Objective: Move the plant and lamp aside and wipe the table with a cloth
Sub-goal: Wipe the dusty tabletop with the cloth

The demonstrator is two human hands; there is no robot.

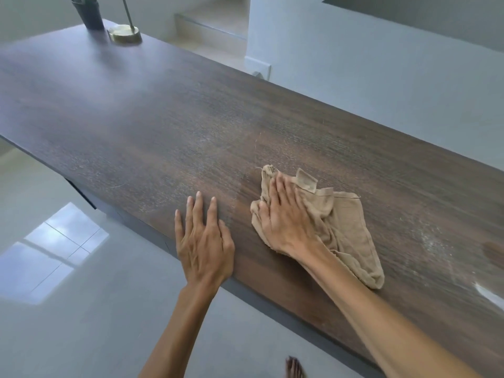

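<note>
Table: long dark wood-grain top (169, 110) running from 10 o'clock down to 4 o'clock across the view; a pale dusty film shows over the middle and far-right stretches, with a darker, cleaner band just beside the cloth.
Cloth: crumpled beige rag (343, 227) lying on the table at about 4 o'clock from the centre of the view, near the front edge; its tail trails toward 5 o'clock.
Right hand: right hand (286, 214) lies palm down on the cloth's left part, fingers straight and spread, pointing toward 11 o'clock, pressing the fabric flat rather than clutching it.
Left hand: left hand (203, 241) rests flat on bare wood at the table's front edge, just beside the cloth at its 9 o'clock, fingers straight and holding nothing.
Plant: dark tapered pot (88, 13) at the table's far end, at 11 o'clock; its top is cut off by the frame.
Lamp: round brass base (124, 34) with a thin slanted stem, just beside the pot at its 4 o'clock.
Floor: glossy grey tiles (68, 309) at 8 o'clock, mirroring a window.
Foot: bare toes (294, 368) at 6 o'clock.
</note>
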